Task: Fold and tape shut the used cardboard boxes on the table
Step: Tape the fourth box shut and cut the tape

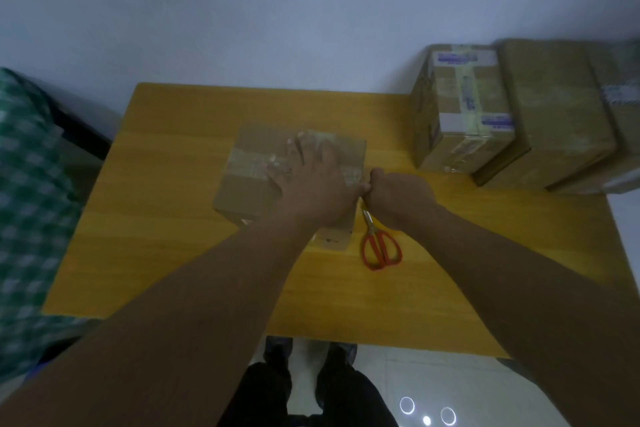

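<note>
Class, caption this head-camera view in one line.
Left hand presses flat on the taped box; right hand curled at its edge, beside red scissors.

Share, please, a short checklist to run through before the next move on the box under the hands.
1. Box steadied: left hand lies flat on top of the box. Ok.
2. Tape strip runs across the box top. Ok.
3. Tape end at the box's right edge: right hand is curled there; whether its fingers pinch tape is hidden. Cannot tell.
4. Scissors lie on the table close by the right hand. Ok.
5. Taped boxes stand apart at the table's right rear. Ok.
</note>
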